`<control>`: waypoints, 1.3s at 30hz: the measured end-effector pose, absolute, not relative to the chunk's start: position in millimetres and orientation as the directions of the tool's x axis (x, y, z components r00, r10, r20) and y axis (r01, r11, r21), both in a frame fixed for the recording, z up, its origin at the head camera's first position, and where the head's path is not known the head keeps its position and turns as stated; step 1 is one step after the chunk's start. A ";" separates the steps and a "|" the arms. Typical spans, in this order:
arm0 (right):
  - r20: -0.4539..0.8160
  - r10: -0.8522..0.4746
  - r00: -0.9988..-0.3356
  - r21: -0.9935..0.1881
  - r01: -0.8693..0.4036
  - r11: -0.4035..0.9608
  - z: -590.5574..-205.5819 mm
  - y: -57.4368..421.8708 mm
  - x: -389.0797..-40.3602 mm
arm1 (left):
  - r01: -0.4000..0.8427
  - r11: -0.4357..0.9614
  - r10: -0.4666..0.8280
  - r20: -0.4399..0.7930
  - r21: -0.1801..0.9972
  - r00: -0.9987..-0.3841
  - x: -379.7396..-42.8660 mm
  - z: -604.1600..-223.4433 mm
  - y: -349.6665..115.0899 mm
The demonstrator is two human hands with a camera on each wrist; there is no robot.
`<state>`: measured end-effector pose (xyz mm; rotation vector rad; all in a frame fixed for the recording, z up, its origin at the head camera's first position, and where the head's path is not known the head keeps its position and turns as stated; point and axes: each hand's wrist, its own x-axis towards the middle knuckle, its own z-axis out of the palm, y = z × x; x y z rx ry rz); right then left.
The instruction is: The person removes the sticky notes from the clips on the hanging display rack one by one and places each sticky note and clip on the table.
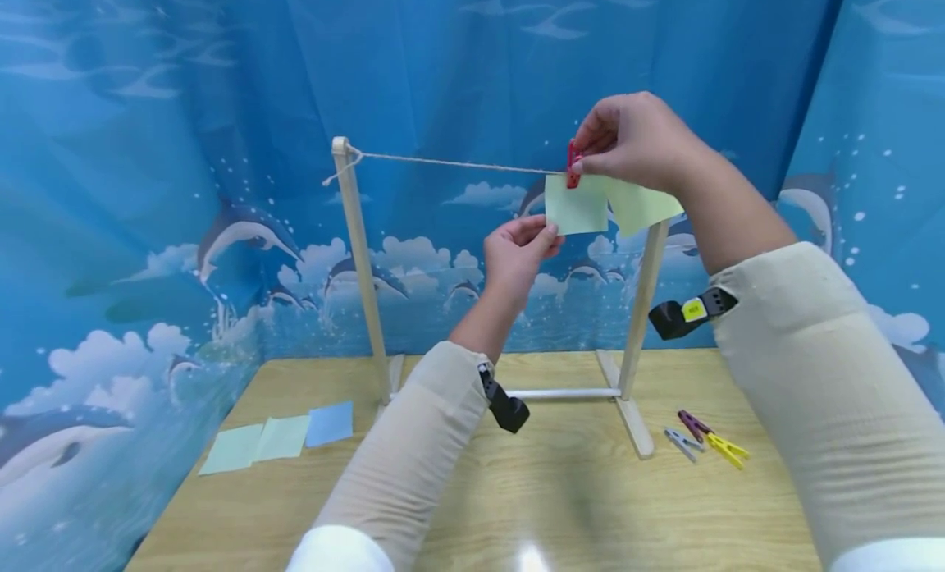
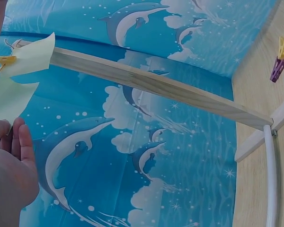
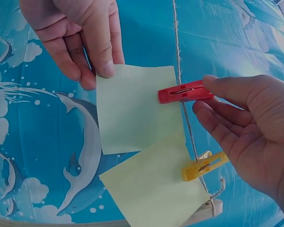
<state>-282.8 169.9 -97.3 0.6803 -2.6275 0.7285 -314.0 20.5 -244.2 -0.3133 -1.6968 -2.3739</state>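
Blue dolphin-printed curtains [image 1: 443, 80] fill the background behind a light wood-grain table [image 1: 531, 490]. Head view first: on it stands a pale wooden frame [image 1: 359, 268], thin beige twine [image 1: 458, 163] tied to its left post. Up at the twine, the right hand [image 1: 638, 145] pinches a red plastic clothespin [image 1: 572, 176] at the top edge of a square pale-green paper sheet [image 1: 576, 211], and the left hand [image 1: 515, 253] has that sheet's lower left corner between thumb and fingers! Just beside it hangs a yellowish-green paper sheet [image 1: 645, 207]. Down on the table's left lie two light-green paper squares [image 1: 283, 437] and a blue paper square [image 1: 330, 423]; to the right, grey, purple and yellow plastic clothespins [image 1: 727, 451].

Left wrist view: the left fingers grip the corner, a second yellow clothespin [image 2: 3, 59] sits on the neighbouring sheet, and a wooden post slants across.

Right wrist view: thumb and fingers grasp the red clothespin's rear end, its nose over twine and paper, the two hanging sheets overlapping.
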 end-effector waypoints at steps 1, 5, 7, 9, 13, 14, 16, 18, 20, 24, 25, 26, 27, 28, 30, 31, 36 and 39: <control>0.426 -0.359 -0.831 -0.395 -0.528 0.752 -97.6 170.0 -282.5 | 0.289 -0.319 -0.045 0.290 0.903 -0.956 -313.6 -244.2 20.2; 0.410 -0.352 -0.841 -0.420 -0.517 0.746 -99.5 170.7 -281.3 | 0.292 -0.327 -0.042 0.294 0.899 -0.955 -312.0 -244.7 18.4; 0.411 -0.348 -0.842 -0.409 -0.512 0.755 -101.2 171.3 -280.4 | 0.293 -0.330 -0.037 0.299 0.897 -0.954 -311.2 -245.2 17.3; 0.424 -0.340 -0.839 -0.406 -0.512 0.757 -102.7 171.8 -279.7 | 0.295 -0.333 -0.033 0.301 0.896 -0.953 -310.7 -245.9 16.6; 0.488 -0.311 -0.816 -0.378 -0.518 0.767 -104.5 173.0 -278.5 | 0.296 -0.323 -0.036 0.301 0.899 -0.953 -309.3 -246.8 14.9; 0.509 -0.295 -0.809 -0.379 -0.519 0.766 -104.3 173.5 -278.2 | 0.300 -0.316 -0.041 0.303 0.900 -0.952 -309.1 -246.8 14.4; 0.553 -0.268 -0.789 -0.379 -0.525 0.762 -103.8 174.4 -277.1 | 0.307 -0.301 -0.047 0.308 0.903 -0.950 -308.9 -246.9 13.4; 0.591 -0.238 -0.771 -0.389 -0.531 0.753 -102.7 175.5 -276.0 | 0.319 -0.286 -0.052 0.318 0.904 -0.947 -309.3 -246.9 12.4; 0.625 -0.216 -0.750 -0.392 -0.541 0.744 -102.0 177.0 -274.3 | 0.324 -0.281 -0.045 0.325 0.904 -0.945 -309.9 -247.3 11.2; 0.668 -0.191 -0.720 -0.394 -0.559 0.729 -101.9 180.0 -272.0 | 0.337 -0.269 -0.023 0.344 0.902 -0.939 -310.1 -248.1 7.2; 0.674 -0.185 -0.715 -0.398 -0.562 0.725 -102.3 180.5 -271.4 | 0.343 -0.260 -0.018 0.351 0.903 -0.936 -309.7 -248.2 5.7; 0.681 -0.182 -0.710 -0.399 -0.568 0.720 -103.0 180.9 -270.8 | 0.349 -0.247 -0.014 0.356 0.904 -0.934 -308.8 -248.1 4.0; 0.687 -0.181 -0.704 -0.400 -0.574 0.715 -104.0 181.3 -270.1 | 0.354 -0.234 -0.012 0.361 0.906 -0.933 -308.0 -248.1 2.1; 0.691 -0.182 -0.699 -0.401 -0.581 0.708 -105.5 181.6 -269.2 | 0.360 -0.219 -0.009 0.367 0.907 -0.930 -307.1 -248.1 0.0; 0.691 -0.184 -0.699 -0.406 -0.586 0.701 -109.4 182.3 -266.7 | 0.373 -0.194 0.003 0.381 0.907 -0.925 -305.1 -248.6 -4.8; 0.685 -0.185 -0.705 -0.412 -0.584 0.700 -111.6 182.7 -265.1 | 0.378 -0.193 0.008 0.386 0.906 -0.922 -303.7 -248.8 -7.1; 0.642 -0.183 -0.745 -0.472 -0.572 0.671 -124.3 184.2 -256.4 | 0.412 -0.253 0.028 0.432 0.875 -0.901 -299.3 -252.6 -17.3; 0.642 -0.180 -0.746 -0.509 -0.590 0.627 -131.6 185.3 -251.6 | 0.431 -0.290 0.028 0.458 0.854 -0.889 -297.6 -254.7 -21.3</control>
